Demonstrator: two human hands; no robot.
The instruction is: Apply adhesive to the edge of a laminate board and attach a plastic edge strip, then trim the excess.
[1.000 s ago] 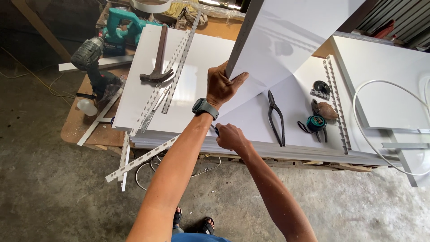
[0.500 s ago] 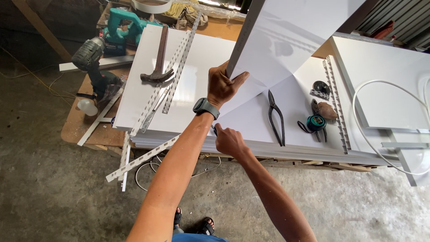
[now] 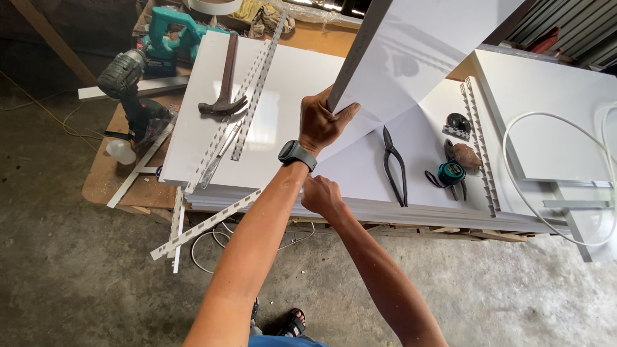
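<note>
Far left of hands: drill (image 3: pixel 132 87) and hammer (image 3: pixel 222 96) lying on surface (image 3: pixel 128 183), perforated strips (image 3: pixel 254 83) alongside. Left hand (image 3: pixel 321 122) clamping lower corner of white panel (image 3: pixel 424 58), tilting it up on edge above stacked sheets (image 3: pixel 283 90). Right hand (image 3: pixel 323 195) curling closed just below at stack's front edge; contents hidden, cannot tell. Positioning step, seemingly; next calling for steadying the corner. Right of hands: snips (image 3: pixel 395 164), tape measure (image 3: pixel 450 173), white cable (image 3: pixel 546 180) crowding landing area.
</note>
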